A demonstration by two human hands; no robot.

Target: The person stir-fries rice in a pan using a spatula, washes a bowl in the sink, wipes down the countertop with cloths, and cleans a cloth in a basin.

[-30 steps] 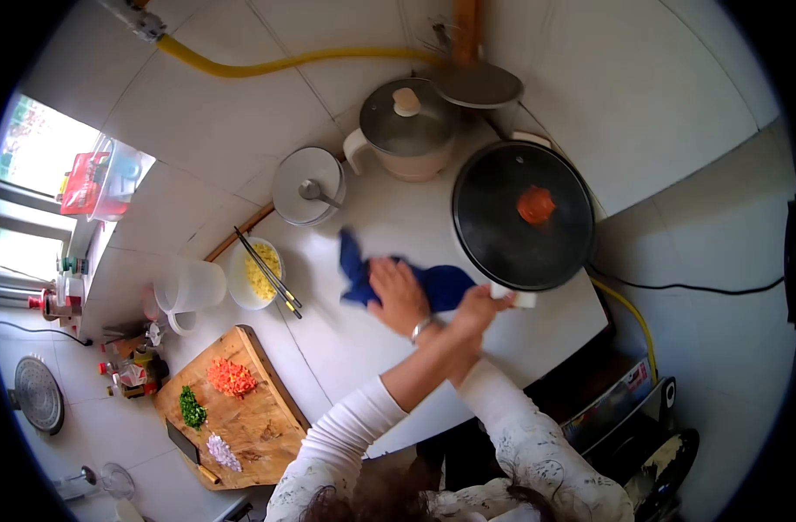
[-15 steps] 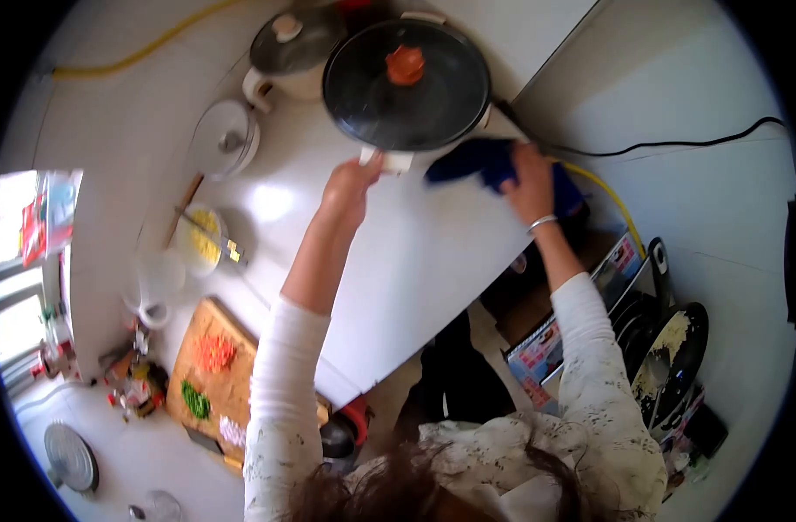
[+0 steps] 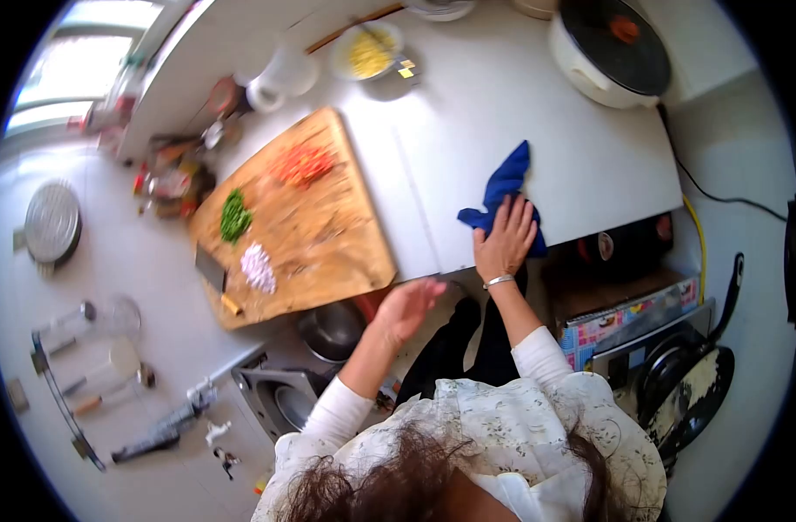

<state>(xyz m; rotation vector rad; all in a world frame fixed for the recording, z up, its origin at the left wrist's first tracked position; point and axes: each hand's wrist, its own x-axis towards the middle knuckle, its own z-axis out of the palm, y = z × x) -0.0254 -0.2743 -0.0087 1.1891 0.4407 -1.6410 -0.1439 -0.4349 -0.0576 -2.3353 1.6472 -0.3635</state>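
My right hand [image 3: 506, 238] lies flat on a dark blue cloth [image 3: 507, 184], fingers stretched and slightly apart, pressing it against the white countertop [image 3: 467, 130] near the front edge. Part of the cloth is covered by the palm. A bracelet circles that wrist. Just off the counter edge, beside the corner of the wooden cutting board [image 3: 346, 235], my left hand [image 3: 406, 309] hangs in the air, somewhat blurred, with its fingers extended and nothing in it. On the board are chopped red pieces [image 3: 302, 163], chopped greens [image 3: 235, 216] and chopped pale purple pieces [image 3: 258, 267].
A lidded electric pan [image 3: 589, 65] stands at the back right, its cord [image 3: 728, 196] running along the wall. Toward the back is a bowl [image 3: 341, 56] of yellow food. A knife [image 3: 212, 271] rests at the board's left edge. Frying pans [image 3: 698, 404] hang low at right.
The view has swung left and down. My left hand has let go of the pan's handle and come back toward my body. My right hand and the blue cloth are now farther from the pan.
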